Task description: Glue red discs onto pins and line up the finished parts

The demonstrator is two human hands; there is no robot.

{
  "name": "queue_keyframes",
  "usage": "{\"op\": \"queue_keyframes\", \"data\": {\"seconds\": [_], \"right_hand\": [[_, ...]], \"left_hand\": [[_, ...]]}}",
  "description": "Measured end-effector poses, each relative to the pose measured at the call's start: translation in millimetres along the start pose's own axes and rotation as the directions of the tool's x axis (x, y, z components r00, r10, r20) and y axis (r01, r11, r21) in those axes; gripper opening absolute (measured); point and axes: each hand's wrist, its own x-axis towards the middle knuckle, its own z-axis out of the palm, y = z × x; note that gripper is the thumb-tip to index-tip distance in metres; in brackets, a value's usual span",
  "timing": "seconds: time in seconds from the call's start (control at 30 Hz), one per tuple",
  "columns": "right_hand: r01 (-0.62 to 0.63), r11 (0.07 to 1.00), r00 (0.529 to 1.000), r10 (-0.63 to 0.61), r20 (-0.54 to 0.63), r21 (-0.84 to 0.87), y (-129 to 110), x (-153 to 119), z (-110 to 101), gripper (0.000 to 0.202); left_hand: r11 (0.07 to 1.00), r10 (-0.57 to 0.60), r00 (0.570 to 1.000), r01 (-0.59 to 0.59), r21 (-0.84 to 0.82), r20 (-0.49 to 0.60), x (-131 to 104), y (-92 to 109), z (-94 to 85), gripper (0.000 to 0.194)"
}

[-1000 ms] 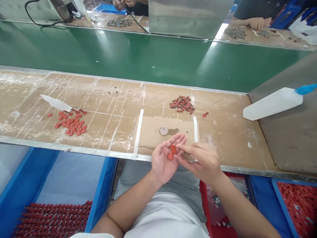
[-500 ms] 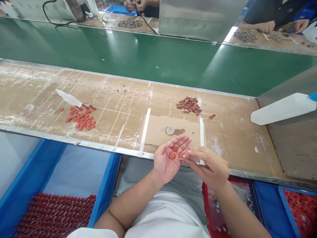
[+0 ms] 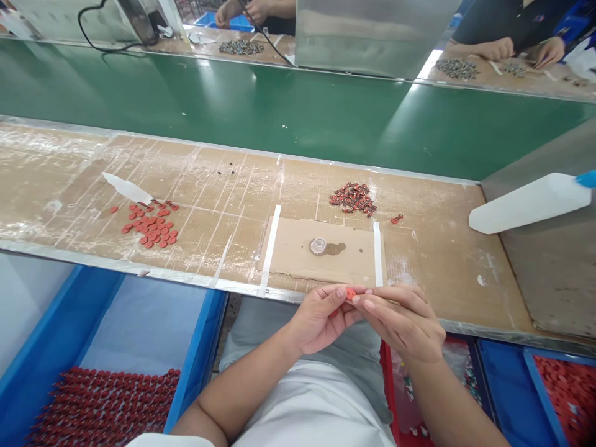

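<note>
Between the fingertips of both hands, just past the front edge of the bench, is a small round red disc point(image 3: 350, 293) with tiny dark holes, like a button. My left hand point(image 3: 319, 321) grips it between thumb and forefinger, its other fingers curled. A bit of a second red piece point(image 3: 333, 313) shows in that palm, mostly hidden. My right hand point(image 3: 408, 324) pinches the disc from the right. Behind the hands, a small clear round dish point(image 3: 318, 246) sits on a taped cardboard sheet point(image 3: 293, 248) beside a wet-looking stain.
Loose red discs point(image 3: 153, 228) lie at left by a white strip point(image 3: 125, 187). Small red-and-dark parts point(image 3: 352, 198) are heaped behind the cardboard. A white bottle point(image 3: 531, 203) juts in at right. Blue bin point(image 3: 193, 354) below left holds rows of red pieces. Co-workers' hands show across the green belt point(image 3: 233, 105).
My left palm, open before with several red discs on it, has curled closed. Its thumb and forefinger now grip a disc together with my right fingertips.
</note>
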Motion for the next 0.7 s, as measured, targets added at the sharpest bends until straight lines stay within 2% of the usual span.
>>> {"op": "queue_keyframes", "data": {"seconds": [0.07, 0.2, 0.3, 0.4, 0.47, 0.6, 0.7], "right_hand": [[0.027, 1.000, 0.999, -0.027, -0.031, -0.001, -1.8, 13.3, 2.8, 0.054], [0.017, 0.997, 1.000, -0.019, -0.019, -0.076, -8.3, 30.9, 7.8, 0.041], [0.015, 0.997, 0.999, -0.018, -0.034, -0.075, -10.4, 32.2, 10.6, 0.045], [-0.048, 0.999, 0.996, 0.047, -0.080, -0.013, -9.1, 31.8, 12.8, 0.052], [-0.047, 0.998, 0.994, 0.050, -0.094, 0.029, -8.0, 33.2, 14.3, 0.054], [0.020, 0.996, 1.000, -0.020, 0.000, 0.085, -5.5, 40.9, 14.2, 0.055], [-0.040, 0.984, 0.995, 0.024, 0.094, 0.176, 7.1, 49.1, 12.4, 0.048]], "left_hand": [[1.000, 0.025, 0.999, -0.024, 0.016, -0.031, 3.1, -0.2, -1.2, 0.024], [0.991, 0.123, 0.984, -0.115, 0.064, -0.126, 7.7, -1.7, -3.5, 0.021], [0.989, 0.143, 0.980, -0.135, 0.064, -0.141, 7.6, -1.8, -4.7, 0.024], [0.991, 0.127, 0.986, -0.122, 0.046, -0.109, 5.9, 0.8, -5.1, 0.027], [0.990, 0.136, 0.986, -0.131, 0.049, -0.096, 5.2, 3.2, -6.2, 0.025], [0.981, 0.192, 0.974, -0.187, 0.054, -0.118, 4.7, 8.1, -10.7, 0.020], [0.973, 0.229, 0.962, -0.226, 0.037, -0.151, 4.1, 15.4, -13.7, 0.022]]}}
